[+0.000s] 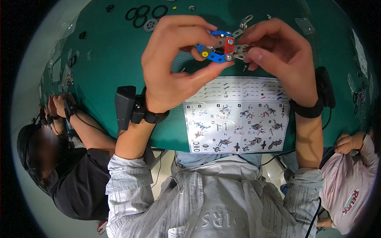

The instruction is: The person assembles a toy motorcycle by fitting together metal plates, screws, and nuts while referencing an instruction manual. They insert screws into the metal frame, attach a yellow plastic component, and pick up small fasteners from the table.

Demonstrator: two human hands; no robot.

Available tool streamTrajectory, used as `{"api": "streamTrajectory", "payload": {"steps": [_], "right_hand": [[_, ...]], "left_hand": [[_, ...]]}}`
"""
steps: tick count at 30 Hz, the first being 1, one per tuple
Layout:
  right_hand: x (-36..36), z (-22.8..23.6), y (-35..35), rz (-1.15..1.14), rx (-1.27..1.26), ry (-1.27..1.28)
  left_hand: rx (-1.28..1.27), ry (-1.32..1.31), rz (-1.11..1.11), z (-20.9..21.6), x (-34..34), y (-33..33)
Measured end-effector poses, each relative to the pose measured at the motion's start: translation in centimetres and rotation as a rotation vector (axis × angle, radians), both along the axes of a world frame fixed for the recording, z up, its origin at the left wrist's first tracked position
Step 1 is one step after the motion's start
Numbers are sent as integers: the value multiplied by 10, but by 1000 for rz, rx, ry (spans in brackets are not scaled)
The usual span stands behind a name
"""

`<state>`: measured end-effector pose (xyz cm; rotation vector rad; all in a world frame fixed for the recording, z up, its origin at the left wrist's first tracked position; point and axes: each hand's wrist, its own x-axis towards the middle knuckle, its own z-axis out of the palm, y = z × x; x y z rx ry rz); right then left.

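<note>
Head view — gripping blue-and-red model frame in left hand, silver strip in right hand — seems light, stiff; pinch blue strips.

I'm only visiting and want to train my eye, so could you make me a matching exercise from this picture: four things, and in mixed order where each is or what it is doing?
Things:
1. Left hand
2. Right hand
3. Printed sheet
4. Black rings

Places and states:
A. Beside a grey spoked wheel, near the picture's top edge
B. Fingertips at the silver metal strips
C. On the green tabletop, showing small diagrams
D. Gripping the blue-and-red assembly

Right pairs: 1-D, 2-B, 3-C, 4-A.
</note>
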<state>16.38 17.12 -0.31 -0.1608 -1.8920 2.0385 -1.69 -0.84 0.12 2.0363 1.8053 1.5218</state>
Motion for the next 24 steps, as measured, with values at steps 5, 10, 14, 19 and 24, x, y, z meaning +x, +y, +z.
{"api": "streamTrajectory", "payload": {"steps": [5,10,14,19,24], "right_hand": [[-6,-2,-6,24,63,85],[-3,-3,0,65,93,112],[-3,-3,2,65,154,131],[-3,-1,-1,45,121,128],[-2,4,-2,11,60,70]], "left_hand": [[77,148,21,3,-1,0],[78,198,9,7,1,3],[126,206,-25,1,-2,5],[81,279,-21,2,-8,-1],[49,373,10,8,-8,-3]]}}
